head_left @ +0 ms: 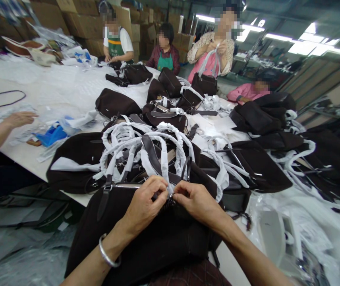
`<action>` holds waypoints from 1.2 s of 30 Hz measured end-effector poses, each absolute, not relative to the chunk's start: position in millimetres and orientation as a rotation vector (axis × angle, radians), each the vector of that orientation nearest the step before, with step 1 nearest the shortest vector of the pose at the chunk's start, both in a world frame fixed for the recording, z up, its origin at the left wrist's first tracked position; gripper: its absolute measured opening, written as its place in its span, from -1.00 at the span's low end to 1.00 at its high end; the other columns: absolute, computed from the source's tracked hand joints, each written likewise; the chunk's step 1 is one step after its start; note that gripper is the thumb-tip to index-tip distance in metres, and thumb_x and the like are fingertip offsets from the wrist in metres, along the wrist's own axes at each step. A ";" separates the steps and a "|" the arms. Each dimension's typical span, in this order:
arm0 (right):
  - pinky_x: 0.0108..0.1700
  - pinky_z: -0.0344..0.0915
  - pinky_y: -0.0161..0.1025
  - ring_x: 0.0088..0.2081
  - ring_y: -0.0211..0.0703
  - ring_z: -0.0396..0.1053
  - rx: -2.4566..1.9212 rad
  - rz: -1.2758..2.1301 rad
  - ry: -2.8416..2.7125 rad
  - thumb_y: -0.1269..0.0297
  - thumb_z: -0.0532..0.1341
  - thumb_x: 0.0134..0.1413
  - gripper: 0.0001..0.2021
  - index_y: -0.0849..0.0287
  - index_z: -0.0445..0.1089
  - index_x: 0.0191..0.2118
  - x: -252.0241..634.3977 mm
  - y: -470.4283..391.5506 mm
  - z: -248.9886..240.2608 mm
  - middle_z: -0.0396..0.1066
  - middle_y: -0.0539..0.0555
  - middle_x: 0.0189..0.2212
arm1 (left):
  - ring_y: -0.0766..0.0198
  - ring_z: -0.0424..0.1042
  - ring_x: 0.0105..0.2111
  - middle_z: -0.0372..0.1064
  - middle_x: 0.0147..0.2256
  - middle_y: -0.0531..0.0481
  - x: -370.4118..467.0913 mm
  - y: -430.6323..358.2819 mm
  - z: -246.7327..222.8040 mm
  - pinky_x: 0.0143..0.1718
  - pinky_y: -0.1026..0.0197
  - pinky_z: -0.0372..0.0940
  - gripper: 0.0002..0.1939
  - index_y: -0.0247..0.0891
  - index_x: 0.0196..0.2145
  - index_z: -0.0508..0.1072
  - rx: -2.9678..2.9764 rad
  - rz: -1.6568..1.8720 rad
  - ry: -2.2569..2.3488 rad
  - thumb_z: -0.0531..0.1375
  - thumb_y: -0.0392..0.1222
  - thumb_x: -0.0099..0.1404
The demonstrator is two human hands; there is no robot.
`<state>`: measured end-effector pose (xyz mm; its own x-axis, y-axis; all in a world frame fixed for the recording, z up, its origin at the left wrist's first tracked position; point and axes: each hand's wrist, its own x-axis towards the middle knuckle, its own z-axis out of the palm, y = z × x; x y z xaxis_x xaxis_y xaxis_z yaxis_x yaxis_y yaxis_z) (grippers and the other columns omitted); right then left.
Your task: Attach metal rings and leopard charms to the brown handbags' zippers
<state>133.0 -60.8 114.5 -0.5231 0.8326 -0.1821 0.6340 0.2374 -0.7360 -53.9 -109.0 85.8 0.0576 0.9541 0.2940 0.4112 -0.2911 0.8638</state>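
Nearest, beneath both hands, a dark brown fabric handbag (pixel 164 238) bulges, probably soft, padded and light for its bulk; its body looks best steadied from the sides. Left hand (pixel 146 202) and right hand (pixel 198 202) meet at its top edge, thumbs and fingers nearly closed, pinching a small part (too hidden to identify). Just beyond them arches a white-wrapped handle (pixel 164 163), its wrapping likely slippery. Farther off lie more handbags (pixel 116 103), then co-workers (pixel 161 57).
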 end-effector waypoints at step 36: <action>-0.34 0.22 -0.35 -0.40 -0.24 0.40 -1.461 1.314 -2.070 0.21 0.23 0.11 -0.84 0.17 0.51 -0.34 135.1 -60.9 114.0 0.50 -0.04 -0.45 | 0.31 0.34 -0.34 0.36 -0.35 0.06 -47.9 -113.5 76.8 -0.22 0.23 0.24 -0.90 -0.22 -0.33 0.34 1.716 1.002 1.256 0.07 -0.32 0.36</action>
